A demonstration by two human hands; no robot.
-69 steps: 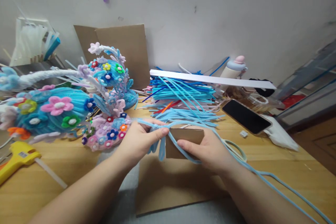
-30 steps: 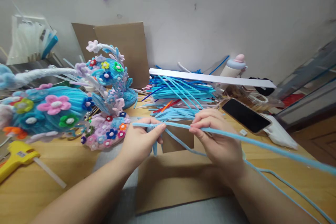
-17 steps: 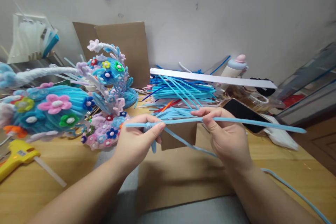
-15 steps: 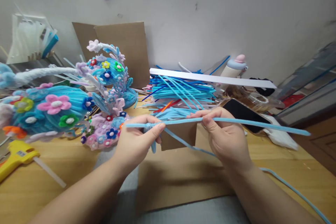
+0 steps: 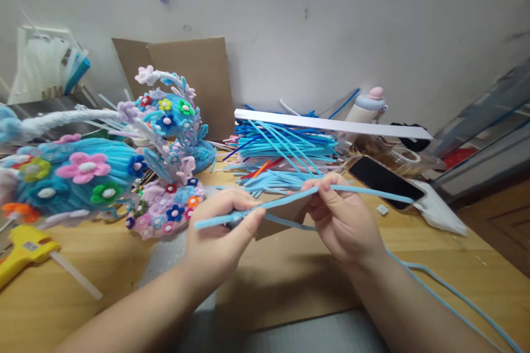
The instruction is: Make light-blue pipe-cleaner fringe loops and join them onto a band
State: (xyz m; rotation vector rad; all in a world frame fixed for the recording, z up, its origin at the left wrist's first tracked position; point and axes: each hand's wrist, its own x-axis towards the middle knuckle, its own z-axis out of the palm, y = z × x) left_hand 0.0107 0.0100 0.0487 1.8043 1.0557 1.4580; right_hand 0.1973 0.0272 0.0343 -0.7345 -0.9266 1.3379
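Observation:
A light blue pipe cleaner [image 5: 290, 197] stretches between my two hands, above the cardboard. My left hand [image 5: 219, 226] pinches it between thumb and fingers, and a short end sticks out to the left. More light blue stem is bunched inside that hand, mostly hidden by the fingers. My right hand [image 5: 345, 215] grips the same pipe cleaner between thumb and forefinger, its free end pointing right over the phone. A second light blue strand [image 5: 287, 222] runs from the left hand behind the right hand. Long light blue stems [image 5: 459, 289] trail down beside my right forearm.
Behind my hands lies a pile of blue pipe cleaners [image 5: 285, 146] under a white strip [image 5: 331, 123]. Flower-covered ornaments [image 5: 83, 174] stand at left, above a yellow glue gun [image 5: 31, 248]. A phone [image 5: 385, 182] lies at right. Brown cardboard [image 5: 285, 281] covers the table's front.
My right hand has shifted slightly left, and less pipe cleaner extends past it. The stem now slopes down toward my left hand, whose short end tips lower.

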